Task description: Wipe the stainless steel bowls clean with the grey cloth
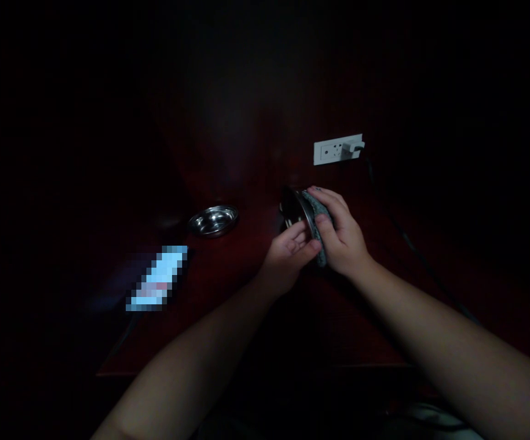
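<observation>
A shiny metal bowl (294, 206), tipped on its side, is held up above the dark red table. My left hand (287, 253) grips its near rim, fingers on the inner side and thumb on the outer side. Against the bowl's outside, my right hand (342, 235) presses a grey-green cloth (317, 211), its fingers closed over it. The cloth's lower end hangs just beside my left thumb. A second metal bowl (214, 221) sits upright on the table to the left, apart from both hands.
A lit phone (159, 280), its screen blurred out, is at the left of the table (228, 275). On the back panel is a white socket (333, 151) with a plug in it. A dark cable (409, 240) runs down the right side. The surroundings are very dark.
</observation>
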Demonstrator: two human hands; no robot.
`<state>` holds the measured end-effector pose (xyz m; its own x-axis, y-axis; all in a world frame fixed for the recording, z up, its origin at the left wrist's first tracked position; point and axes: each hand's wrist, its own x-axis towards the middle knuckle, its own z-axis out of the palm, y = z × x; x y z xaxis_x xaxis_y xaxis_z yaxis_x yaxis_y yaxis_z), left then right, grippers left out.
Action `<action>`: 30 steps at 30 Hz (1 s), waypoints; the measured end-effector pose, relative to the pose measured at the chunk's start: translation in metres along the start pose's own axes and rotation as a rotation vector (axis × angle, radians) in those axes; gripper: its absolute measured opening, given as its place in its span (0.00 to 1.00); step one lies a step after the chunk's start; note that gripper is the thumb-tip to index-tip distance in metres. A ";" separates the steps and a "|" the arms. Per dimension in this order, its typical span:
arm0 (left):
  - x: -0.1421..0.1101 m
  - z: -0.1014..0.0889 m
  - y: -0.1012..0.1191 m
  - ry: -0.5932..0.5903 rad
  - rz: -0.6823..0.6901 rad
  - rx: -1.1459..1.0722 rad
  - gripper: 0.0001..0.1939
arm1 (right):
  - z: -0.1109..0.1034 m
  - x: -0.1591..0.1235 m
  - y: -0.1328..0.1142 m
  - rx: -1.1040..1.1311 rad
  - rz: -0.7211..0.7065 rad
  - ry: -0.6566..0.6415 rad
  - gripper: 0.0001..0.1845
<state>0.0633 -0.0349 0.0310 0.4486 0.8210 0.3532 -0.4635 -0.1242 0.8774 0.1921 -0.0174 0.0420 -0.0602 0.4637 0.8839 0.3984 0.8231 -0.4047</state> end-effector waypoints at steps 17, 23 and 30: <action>-0.002 0.004 0.000 0.036 0.104 0.014 0.22 | 0.001 0.001 0.000 -0.013 -0.018 -0.019 0.21; -0.002 0.007 0.002 0.035 0.127 0.084 0.26 | 0.002 0.001 0.000 -0.012 -0.023 -0.018 0.21; -0.003 0.006 0.000 0.028 0.104 0.140 0.25 | 0.001 0.000 0.001 0.000 -0.016 -0.008 0.21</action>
<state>0.0666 -0.0405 0.0322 0.3816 0.8144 0.4371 -0.3947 -0.2841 0.8738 0.1910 -0.0164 0.0416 -0.0742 0.4532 0.8883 0.3975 0.8304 -0.3905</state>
